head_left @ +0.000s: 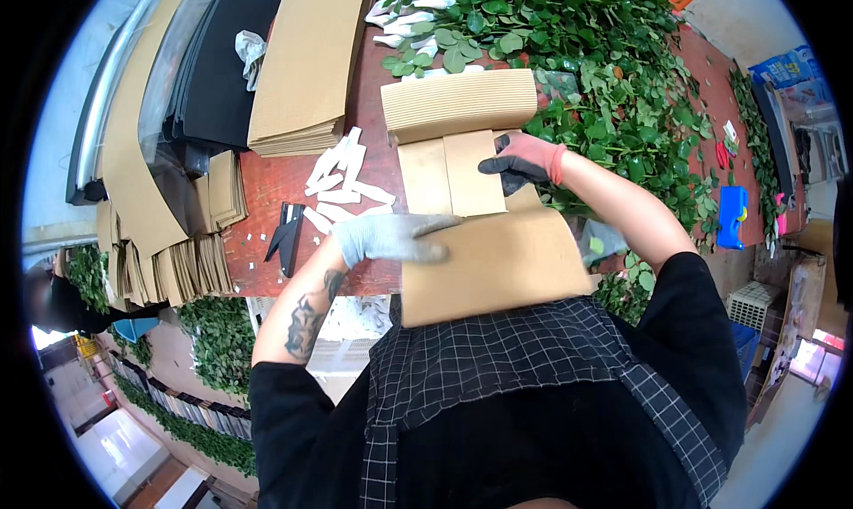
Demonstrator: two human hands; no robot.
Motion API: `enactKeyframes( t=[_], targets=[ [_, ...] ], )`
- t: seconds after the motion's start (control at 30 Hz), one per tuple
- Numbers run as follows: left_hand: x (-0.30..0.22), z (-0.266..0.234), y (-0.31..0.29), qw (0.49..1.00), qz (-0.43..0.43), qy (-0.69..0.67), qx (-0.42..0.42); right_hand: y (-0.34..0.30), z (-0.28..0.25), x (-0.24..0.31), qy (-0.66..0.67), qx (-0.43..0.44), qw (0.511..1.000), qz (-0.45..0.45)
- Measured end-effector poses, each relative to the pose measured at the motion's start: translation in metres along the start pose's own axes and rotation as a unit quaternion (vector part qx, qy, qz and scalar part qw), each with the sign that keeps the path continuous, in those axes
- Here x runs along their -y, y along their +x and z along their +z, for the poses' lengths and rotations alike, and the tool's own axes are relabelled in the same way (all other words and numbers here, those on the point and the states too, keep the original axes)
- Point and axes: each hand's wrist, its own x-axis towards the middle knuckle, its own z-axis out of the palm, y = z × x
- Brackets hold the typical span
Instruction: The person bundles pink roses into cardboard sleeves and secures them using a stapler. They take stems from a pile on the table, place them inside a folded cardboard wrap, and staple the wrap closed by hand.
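Observation:
My left hand (391, 237), in a grey glove, is at the upper left edge of a brown cardboard flap (498, 269). Its thumb lies over the flap and its fingers reach along the edge, slightly blurred. My right hand (520, 164), in a red and black glove, has bent fingers at the side of an upright cardboard panel (471, 167); their undersides are hidden. Behind these panels lies a thick stack of cardboard sheets (462, 100) with its layered edges toward me. The near flap tilts down toward my apron.
White wrapped pieces (342, 176) and a black strip-like object (284, 240) lie on the red table (275, 185). Tall cardboard stacks (306, 65) and black sheets (218, 74) stand left. Leafy green stems (613, 109) cover the right; a blue tape dispenser (732, 216) is beyond.

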Motion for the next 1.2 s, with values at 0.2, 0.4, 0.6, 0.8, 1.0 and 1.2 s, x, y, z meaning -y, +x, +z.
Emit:
enactKeyframes(
  t=[0.2, 0.4, 0.6, 0.8, 1.0, 1.2],
  targets=[
    [-0.046, 0.022, 0.025, 0.945, -0.200, 0.259, -0.028, -0.002, 0.025, 0.020, -0.201, -0.109, 0.974, 0.003],
    [-0.042, 0.038, 0.022, 0.918, -0.226, 0.303, -0.114, -0.013, 0.033, 0.029, -0.213, -0.125, 0.969, 0.015],
    [-0.034, 0.046, 0.028, 0.917, -0.221, 0.295, -0.154, -0.012, 0.047, 0.031, -0.301, -0.119, 0.946, -0.001],
    [-0.020, 0.049, 0.028, 0.898, -0.107, 0.359, -0.230, -0.010, 0.055, 0.033, -0.252, -0.113, 0.961, 0.018],
    [-0.027, 0.047, 0.024, 0.921, -0.137, 0.307, -0.197, -0.018, 0.067, 0.040, -0.261, -0.121, 0.957, 0.022],
    [-0.031, 0.040, 0.026, 0.931, -0.152, 0.301, -0.140, -0.014, 0.068, 0.030, -0.308, -0.140, 0.941, 0.002]
  ],
)
